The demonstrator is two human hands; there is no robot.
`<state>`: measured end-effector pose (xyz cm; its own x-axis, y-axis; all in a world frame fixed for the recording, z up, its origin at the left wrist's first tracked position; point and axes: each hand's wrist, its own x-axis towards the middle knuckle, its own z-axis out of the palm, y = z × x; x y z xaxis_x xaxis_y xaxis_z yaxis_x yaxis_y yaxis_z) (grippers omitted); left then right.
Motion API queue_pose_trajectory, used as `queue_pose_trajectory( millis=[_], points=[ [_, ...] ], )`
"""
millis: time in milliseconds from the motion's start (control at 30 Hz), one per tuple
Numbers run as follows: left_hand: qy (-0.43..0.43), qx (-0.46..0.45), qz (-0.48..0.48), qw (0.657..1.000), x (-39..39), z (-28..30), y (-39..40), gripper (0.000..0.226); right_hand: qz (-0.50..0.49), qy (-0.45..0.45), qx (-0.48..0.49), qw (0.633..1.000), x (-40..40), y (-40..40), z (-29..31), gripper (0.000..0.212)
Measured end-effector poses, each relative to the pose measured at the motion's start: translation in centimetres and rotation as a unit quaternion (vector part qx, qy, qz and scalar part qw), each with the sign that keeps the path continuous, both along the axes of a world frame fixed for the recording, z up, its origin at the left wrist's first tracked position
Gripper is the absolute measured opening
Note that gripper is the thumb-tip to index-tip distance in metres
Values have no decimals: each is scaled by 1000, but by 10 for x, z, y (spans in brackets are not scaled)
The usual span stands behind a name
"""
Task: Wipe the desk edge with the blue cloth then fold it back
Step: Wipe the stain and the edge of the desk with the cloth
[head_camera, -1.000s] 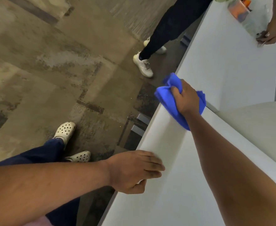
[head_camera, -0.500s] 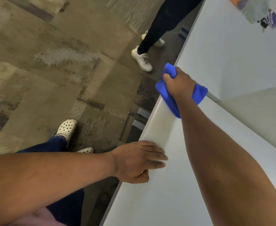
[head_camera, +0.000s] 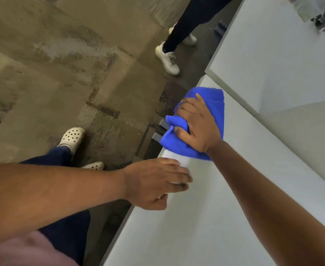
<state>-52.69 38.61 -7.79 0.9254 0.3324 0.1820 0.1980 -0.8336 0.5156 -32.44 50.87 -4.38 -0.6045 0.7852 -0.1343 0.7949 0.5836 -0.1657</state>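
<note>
Right hand [head_camera: 197, 124]: fingers clenching blue cloth [head_camera: 209, 104] on desk edge [head_camera: 177, 160] | left hand [head_camera: 154, 184]: fingers together, flat on edge

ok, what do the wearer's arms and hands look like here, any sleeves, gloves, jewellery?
Both forearms are bare up to the frame edge: no sleeves in view. The left hand and right hand are ungloved, with no rings, watch or wristband visible. Nails look short and unpainted. The left-hand fingers are motion-blurred, so fine detail there is unclear.

mottled carpet [head_camera: 62, 60], white sneaker [head_camera: 167, 59], perforated clog [head_camera: 72, 138]
</note>
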Motion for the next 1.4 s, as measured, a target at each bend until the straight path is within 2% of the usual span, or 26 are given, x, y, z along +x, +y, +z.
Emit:
queue_pose_trajectory(
  millis=[67, 100, 200, 333, 533, 667, 767, 833, 900, 1033, 1167, 1233, 1400],
  points=[
    [-6, 2, 2, 1000, 1, -1, -1, 58, 64, -32, 8, 997, 8, 32, -2, 42],
    [-12, 0, 4, 1000, 2, -1, -1, 57, 58, -42, 19, 997, 8, 47, -4, 43],
    [-26, -11, 3, 1000, 2, -3, 0, 57, -65, -22, 64, 996, 0, 80, -9, 47],
    [8, -11, 1, 1000, 1, -2, -1, 57, -264, 0, 53, 963, -13, 92, -6, 38],
    [4, -21, -8, 1000, -1, -2, 2, 58, -382, 106, 86, 914, -6, 67, -8, 38],
    [-13, -26, -9, 1000, -2, -4, 3, 56, -450, 46, 88, 887, 9, 50, -14, 65],
    [-12, -13, -6, 1000, -4, -3, 3, 54, -485, -33, 61, 872, -17, 29, -14, 89],
    [-23, -15, -6, 1000, -4, -4, 2, 55, -482, -55, 37, 874, -41, 6, -12, 101],
    [-31, -26, -1, 999, -4, -5, 2, 58, -462, -59, 15, 885, -57, -19, -11, 105],
    [-29, -25, 10, 999, -5, -4, -1, 60, -438, -50, -15, 898, -63, -37, -9, 100],
    [-27, -25, -4, 999, -3, -4, -1, 60, -411, -37, -15, 911, -50, 2, -8, 96],
    [-29, -25, -7, 999, -3, -4, -1, 59, -389, -35, -5, 920, -40, 30, -7, 89],
    [-22, -21, -2, 1000, -3, -4, -2, 58, -320, -39, 44, 945, -25, 75, 1, 50]
  ],
)
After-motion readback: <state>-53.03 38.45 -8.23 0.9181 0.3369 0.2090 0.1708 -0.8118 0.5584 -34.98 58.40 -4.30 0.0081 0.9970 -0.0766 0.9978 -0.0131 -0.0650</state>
